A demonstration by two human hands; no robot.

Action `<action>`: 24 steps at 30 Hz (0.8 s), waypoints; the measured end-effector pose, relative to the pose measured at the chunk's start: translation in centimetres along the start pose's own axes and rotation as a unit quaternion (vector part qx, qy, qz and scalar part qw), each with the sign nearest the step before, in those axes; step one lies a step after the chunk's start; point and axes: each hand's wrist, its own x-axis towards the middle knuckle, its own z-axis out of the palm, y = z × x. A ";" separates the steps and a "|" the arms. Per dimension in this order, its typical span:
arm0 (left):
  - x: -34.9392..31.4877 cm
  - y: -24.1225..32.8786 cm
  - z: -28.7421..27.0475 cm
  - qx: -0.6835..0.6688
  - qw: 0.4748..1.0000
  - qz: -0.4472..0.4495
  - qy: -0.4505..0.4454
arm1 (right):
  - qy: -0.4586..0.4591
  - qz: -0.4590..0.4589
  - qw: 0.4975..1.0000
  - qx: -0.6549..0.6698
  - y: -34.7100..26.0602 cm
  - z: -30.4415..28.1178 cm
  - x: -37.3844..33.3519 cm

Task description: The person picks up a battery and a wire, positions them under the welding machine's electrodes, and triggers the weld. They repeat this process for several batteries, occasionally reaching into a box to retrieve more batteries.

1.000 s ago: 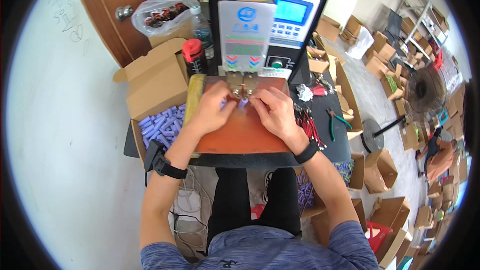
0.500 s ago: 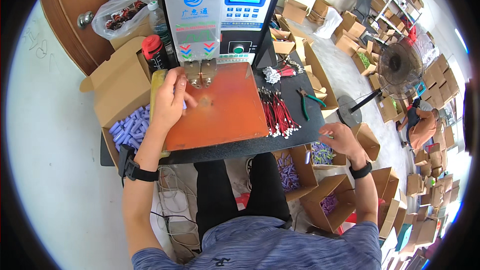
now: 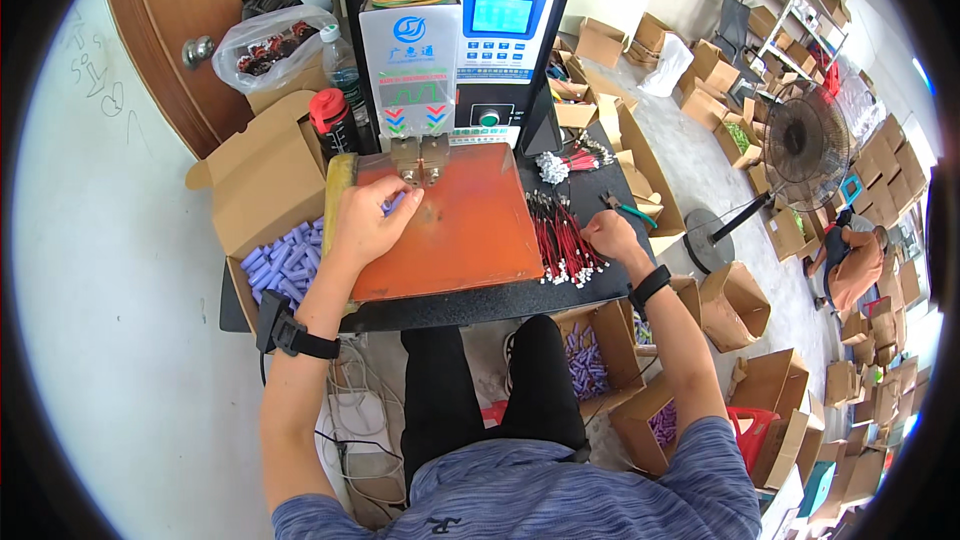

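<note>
Cell [image 3: 392,204], purple, is held in the left hand [image 3: 368,224] over the upper-left part of the orange board [image 3: 470,245], near the metal tips [image 3: 420,162] of the machine [image 3: 410,60]. The left fingers are curled closed around the cell, which is partly hidden. The right hand [image 3: 612,236] is placed near the right edge of the bench [image 3: 480,314], beside the red and black leads [image 3: 560,245]; its fingers are bent inward, and whether anything is gripped cannot be told. Pliers [image 3: 632,211] are seen just beyond. At the bench's left edge, purple cells [image 3: 285,262] are contained in a carton [image 3: 262,180].
</note>
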 end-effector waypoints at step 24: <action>0.1 -0.1 -0.5 -0.119 0.983 -0.049 -0.128 | 0.002 -0.172 0.977 -0.128 -1.5 -3.7 -0.1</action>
